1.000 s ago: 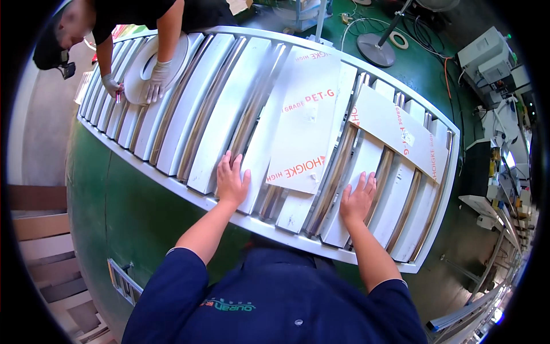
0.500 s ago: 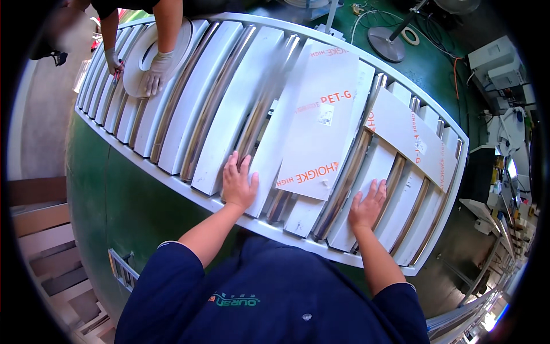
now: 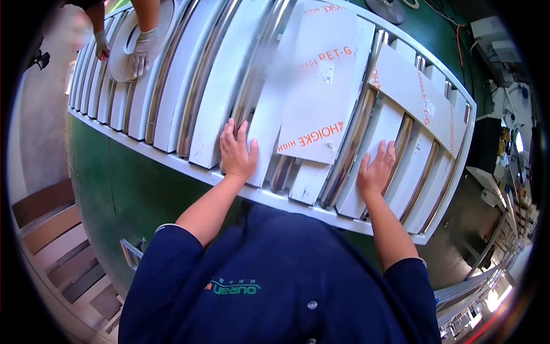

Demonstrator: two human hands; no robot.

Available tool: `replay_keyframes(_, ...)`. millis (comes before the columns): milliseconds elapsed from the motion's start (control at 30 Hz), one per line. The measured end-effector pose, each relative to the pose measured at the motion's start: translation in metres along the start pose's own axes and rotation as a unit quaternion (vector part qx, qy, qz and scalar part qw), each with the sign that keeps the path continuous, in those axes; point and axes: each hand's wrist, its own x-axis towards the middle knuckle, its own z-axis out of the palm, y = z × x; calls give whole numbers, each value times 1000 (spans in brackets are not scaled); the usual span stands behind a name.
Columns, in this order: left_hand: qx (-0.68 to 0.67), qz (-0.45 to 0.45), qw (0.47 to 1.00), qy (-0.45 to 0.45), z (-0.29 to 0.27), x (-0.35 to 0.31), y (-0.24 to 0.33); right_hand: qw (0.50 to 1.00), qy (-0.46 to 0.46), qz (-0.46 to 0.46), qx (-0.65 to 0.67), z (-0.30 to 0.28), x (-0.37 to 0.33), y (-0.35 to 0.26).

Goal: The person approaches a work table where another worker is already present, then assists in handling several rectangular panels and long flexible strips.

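Note:
My left hand [image 3: 238, 152] rests on the near side of a roller table, fingers spread over a metal roller and the white slat beside it. Farther right, my right hand [image 3: 376, 169] lies with its fingers apart on another white slat, beside a roller. Neither hand holds anything. Between them and farther back, a flat white sheet [image 3: 309, 109] with orange print lies across the slats. A second printed sheet [image 3: 415, 94] lies slanted to the right, beyond my right hand. Both hands are apart from the sheets.
At the far left, a co-worker's gloved hand [image 3: 144, 53] presses on a flat pale ring [image 3: 119, 60]. The other gloved hand [image 3: 102, 47] has something small and red. A white frame [image 3: 275, 198] edges the table. Equipment and cables stand at the right.
The view has tilted, so the table sits higher in the picture. Both my hands stay on the slats, with little change in their pose. The sheets lie as before on the table.

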Motion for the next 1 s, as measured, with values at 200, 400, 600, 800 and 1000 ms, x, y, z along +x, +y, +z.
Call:
replay_keyframes(200, 0, 5, 1000, 14, 5, 0, -2, 1000, 18, -10, -10, 6, -1, 3)
replay_keyframes(400, 4, 8, 1000, 21, 8, -2, -4, 999, 45, -21, -3, 8, -5, 3)
replay_keyframes(600, -14, -2, 1000, 22, 10, -6, -5, 999, 33, 9, -2, -1, -4, -2)
replay_keyframes(800, -28, 0, 996, 84, 17, -10, -8, 998, 62, -2, 7, 13, -7, 9)
replay_keyframes(1000, -99, 3, 985, 141, 13, -33, -8, 994, 69, -62, 55, 12, -19, -21)
